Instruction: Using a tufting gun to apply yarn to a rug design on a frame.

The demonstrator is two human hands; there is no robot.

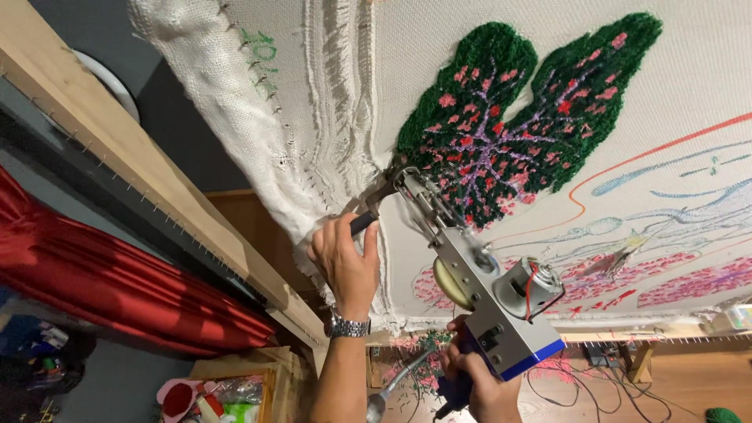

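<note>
A: Stretched white backing cloth [486, 47] on a wooden frame [117, 149], carrying a green tufted patch with pink and purple veining [509, 110]. What could go wrong here?

B: Judged from this view, the cloth could tear or the line could wander: the tufting gun [478, 282] meets the cloth at the patch's lower left edge, close to the bunched, stapled cloth border [337, 133], and uneven pressure there might snag the weave. The loose cables on the floor [595, 384] could also catch.

A: Where does the gun lie relative to each grip?

B: Left hand [345, 262]: grip clenched on the dark front handle, just beside the needle end. Right hand [478, 384]: grip wrapped around the blue rear handle, below the motor [529, 286]. The gun runs between them; the needle tip itself is probably in the cloth, though it is too small to tell
</note>
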